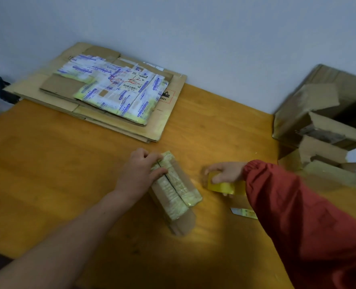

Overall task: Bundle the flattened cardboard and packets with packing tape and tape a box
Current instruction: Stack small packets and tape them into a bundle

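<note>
Brown taped cardboard box [174,190] being gripped by left hand [140,171], right hand [225,172] clutching blurry yellow packing-tape roll [221,187], red sleeve [298,215] hiding its edge.

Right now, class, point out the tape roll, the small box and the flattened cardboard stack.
tape roll [222,187]: head view, yellow outer side.
small box [167,191]: head view, taped top face.
flattened cardboard stack [164,119]: head view, bare right part of the bottom sheet.

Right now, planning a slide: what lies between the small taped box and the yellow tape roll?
Nothing; just bare wooden table, in the head view.
</note>
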